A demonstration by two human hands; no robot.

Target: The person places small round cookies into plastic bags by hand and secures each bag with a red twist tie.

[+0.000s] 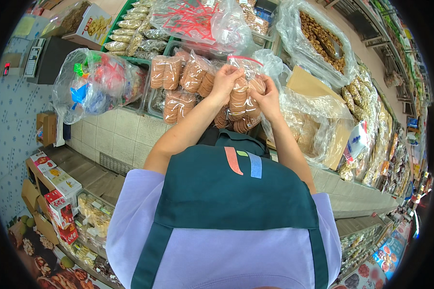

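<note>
My left hand (227, 81) grips the upper left side of a clear plastic bag of round brown biscuits (244, 99), just below its red-edged top. At the bag's right side, my right hand (267, 94) pinches the plastic between thumb and fingers. The bag is upright, with two columns of stacked biscuits showing through it. Left of my hands, more bagged biscuits (171, 74) lie in a clear plastic tray (150, 103). Below the held bag, further brown biscuits (246, 124) sit close to my apron; I cannot tell whether they belong to another bag.
A plastic bag of red twist ties (191, 21) lies beyond the tray. To the left bulges a bag of coloured plastic pieces (101, 81). Nuts with a metal scoop (329, 47) fill a lined box at upper right. Cardboard (314, 86) and crumpled plastic (303, 119) are at right.
</note>
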